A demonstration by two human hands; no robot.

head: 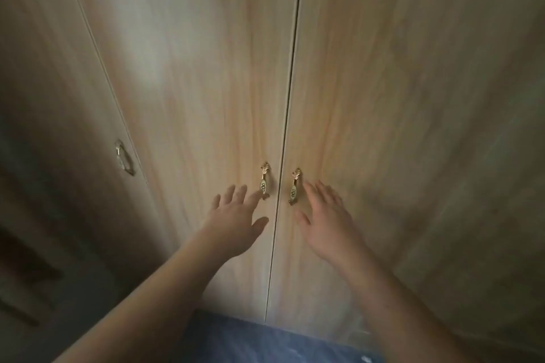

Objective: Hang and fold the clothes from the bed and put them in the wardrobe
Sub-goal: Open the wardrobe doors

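The wardrobe (pixel 206 68) is filling nearly the whole view, standing directly ahead of the fingers, all visible doors lying closed. Its left centre door (pixel 191 97) is sitting behind and above the left fingers, and the right centre door (pixel 383 97) is sitting behind and above the right fingers; a thin dark seam (pixel 290 91) is running down between the two sets of fingers. A further door (pixel 44 68) is angling away, well to the outside of the left fingers. A blue mottled patch (pixel 250 342) is showing below the wrists, nearer the body than the fingers; what it is cannot be told. Both bare forearms are stretching forward. The left hand (pixel 236 221) is hovering palm toward its door, its fingers (pixel 240 191) spread and released, grasping nothing. The right hand (pixel 327 224) is mirroring it, its fingers (pixel 324 188) likewise straight and released. The left gold handle (pixel 264 181) is hanging at the left index fingertip; contact cannot be told. The right gold handle (pixel 294 187) is hanging just beside the right index fingertip, toward the seam. A third handle (pixel 124 158), blurred, is sitting well outside the left fingers.
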